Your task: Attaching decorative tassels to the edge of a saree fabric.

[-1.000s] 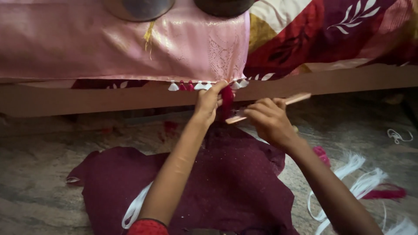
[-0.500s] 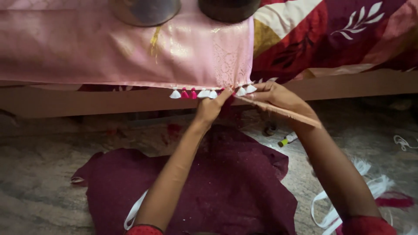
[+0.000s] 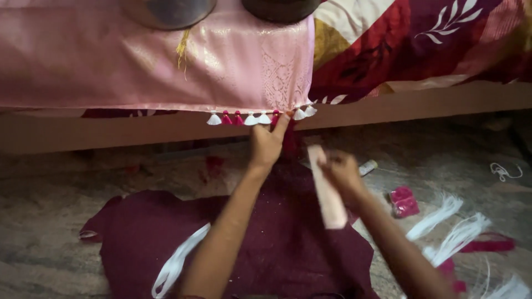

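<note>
We are sitting on the floor (image 3: 66, 182) facing the low edge of a bed, and our left hand (image 3: 266, 145) is reaching up to the hem of the pink woven cloth (image 3: 166, 66) that is hanging over that edge. The fingers (image 3: 281, 124) of that hand are pinching the hem where a row of small white and pink tassels (image 3: 238, 118) is dangling; the grip is closing on a pink tassel or the hem beside it, though we cannot tell which.

Our right hand (image 3: 342, 171) is hovering lower and to the right, near the left hand but apart from it. Its fingers are curling around the upper end of a flat, pale wooden stick (image 3: 327, 191), which is tilting downward toward us and looks blurred.

Under both forearms a maroon cloth (image 3: 138, 243) is lying spread on the floor, with a white ribbon-like strip (image 3: 177, 263) running across it. To the right, bundles of white thread (image 3: 454, 235) are lying loose on the floor, close to a small pink packet-like lump (image 3: 404, 202) and a small pale tube (image 3: 367, 166) with a yellow tip. A red, white and ochre patterned blanket (image 3: 421, 44) is covering the bed to the right of the pink cloth, and two round metal vessels (image 3: 169, 11) are standing on top of it.
</note>
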